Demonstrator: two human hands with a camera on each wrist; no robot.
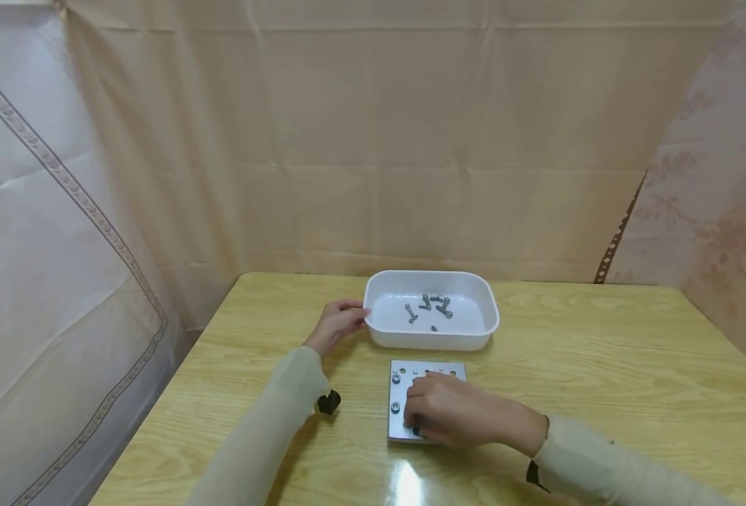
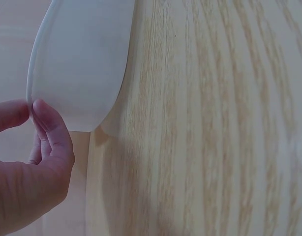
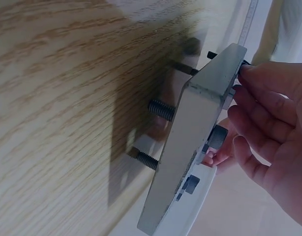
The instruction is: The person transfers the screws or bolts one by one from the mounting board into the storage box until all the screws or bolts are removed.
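Observation:
My left hand (image 1: pixel 337 327) pinches the left rim of a white plastic tray (image 1: pixel 432 341), thumb on one side and fingers on the other, plain in the left wrist view. Several metal socket-head bolts (image 1: pixel 444 309) lie inside that tray. In front of it sits a metal plate (image 1: pixel 397 426) with rows of holes. My right hand (image 1: pixel 455 411) is over the plate and pinches a dark bolt (image 1: pixel 415 431) near its front edge. Other bolts with washers (image 3: pixel 217 137) stand in the plate; their threaded ends (image 3: pixel 161 109) stick out underneath. The hand hides much of the plate's right side.
The wood-grain table (image 1: pixel 588 351) extends to both sides of the plate and tray. A beige cloth (image 1: pixel 360 140) hangs behind it, with patterned cloths at left and right. Dark straps (image 1: pixel 329 402) show at both wrists.

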